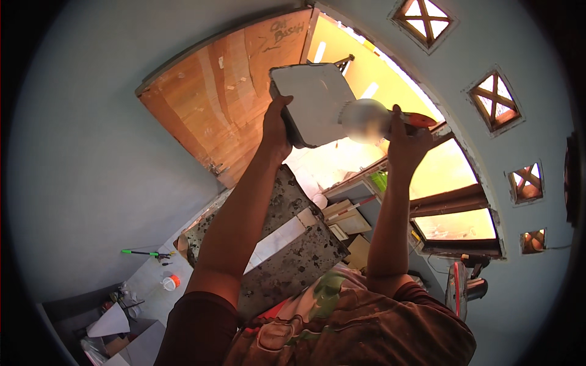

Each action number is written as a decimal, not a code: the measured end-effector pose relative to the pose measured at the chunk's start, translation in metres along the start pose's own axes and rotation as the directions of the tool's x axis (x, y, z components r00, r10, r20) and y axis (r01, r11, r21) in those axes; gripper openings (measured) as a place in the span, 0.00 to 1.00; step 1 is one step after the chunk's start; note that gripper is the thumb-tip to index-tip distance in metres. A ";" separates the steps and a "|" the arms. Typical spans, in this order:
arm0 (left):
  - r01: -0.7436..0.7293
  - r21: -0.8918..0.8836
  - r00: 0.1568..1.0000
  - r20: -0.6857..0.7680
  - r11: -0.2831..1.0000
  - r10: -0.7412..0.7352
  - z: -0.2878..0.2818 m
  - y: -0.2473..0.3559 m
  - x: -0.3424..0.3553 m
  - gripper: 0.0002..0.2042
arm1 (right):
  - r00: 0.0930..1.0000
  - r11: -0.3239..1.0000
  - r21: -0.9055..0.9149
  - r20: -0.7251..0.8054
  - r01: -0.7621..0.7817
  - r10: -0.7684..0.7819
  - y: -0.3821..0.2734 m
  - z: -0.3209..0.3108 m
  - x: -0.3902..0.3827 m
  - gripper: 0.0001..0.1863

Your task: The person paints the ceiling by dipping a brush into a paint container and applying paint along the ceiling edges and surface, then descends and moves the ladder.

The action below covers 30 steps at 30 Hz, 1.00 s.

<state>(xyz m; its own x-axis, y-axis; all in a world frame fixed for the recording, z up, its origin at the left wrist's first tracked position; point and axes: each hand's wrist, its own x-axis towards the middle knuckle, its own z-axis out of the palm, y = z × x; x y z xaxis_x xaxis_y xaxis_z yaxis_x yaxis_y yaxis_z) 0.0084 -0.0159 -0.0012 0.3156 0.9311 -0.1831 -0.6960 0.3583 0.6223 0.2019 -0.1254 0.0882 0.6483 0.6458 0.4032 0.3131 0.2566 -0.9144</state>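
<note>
My left hand (279,129) is closed on the side of a white rectangular panel (312,91) with a dark rim. Its thumb lies over the near edge, and the panel is held up in front of me, tilted. In my right hand (408,141) is a tool with a red-orange handle (420,119), gripped by the fingers with the handle's end pointing right. The tool's other end reaches toward the panel's right side, where a round blurred patch hides its shape. Whether it touches the panel, I cannot tell.
Behind the panel stands a wooden door (226,91) beside a bright doorway. Below my arms is a speckled dark surface (287,262) with a pale strip. An orange-and-white container (171,282) and a green-tipped tool (143,252) lie lower left. Framed windows (458,222) line the right wall.
</note>
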 end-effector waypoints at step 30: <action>-0.112 -0.261 0.994 -0.036 0.959 0.106 -0.010 0.008 0.011 0.26 | 0.660 0.804 -0.120 0.647 0.583 -0.382 -0.015 0.001 -0.030 0.18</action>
<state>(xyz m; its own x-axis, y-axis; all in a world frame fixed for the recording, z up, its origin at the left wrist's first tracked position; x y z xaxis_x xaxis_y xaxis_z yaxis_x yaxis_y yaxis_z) 0.0002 -0.0021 -0.0057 0.2168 0.9656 -0.1435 -0.8707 0.2577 0.4189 0.1773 -0.1473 0.0896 -0.1408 0.7933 0.5924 0.7126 0.4966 -0.4956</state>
